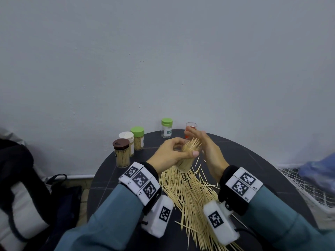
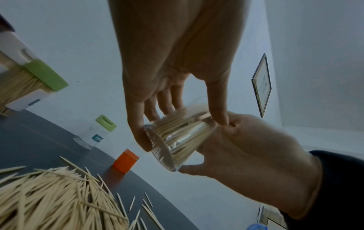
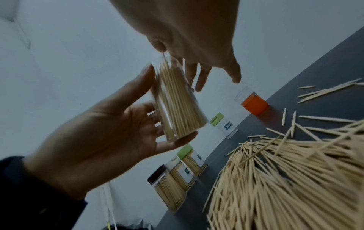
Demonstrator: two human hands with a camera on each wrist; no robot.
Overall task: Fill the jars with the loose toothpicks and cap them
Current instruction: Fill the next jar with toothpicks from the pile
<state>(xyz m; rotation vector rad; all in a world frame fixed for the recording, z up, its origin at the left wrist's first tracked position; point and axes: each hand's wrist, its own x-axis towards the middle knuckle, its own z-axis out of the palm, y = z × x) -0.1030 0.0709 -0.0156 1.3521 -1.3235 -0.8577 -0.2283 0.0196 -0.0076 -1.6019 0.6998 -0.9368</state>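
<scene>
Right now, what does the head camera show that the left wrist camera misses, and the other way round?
Only the head view shows the brown-capped jar full of toothpicks, a dark bag left of the table, and both wrist bands. Only the left wrist view shows a framed picture on the wall and the held jar's clear base. Both show the left hand gripping the uncapped jar, the right hand at its mouth, and the loose toothpicks.

My left hand (image 1: pixel 170 154) grips a clear jar (image 1: pixel 186 160) of toothpicks above the loose toothpick pile (image 1: pixel 190 194); my right hand (image 1: pixel 208 151) presses their tips.
</scene>
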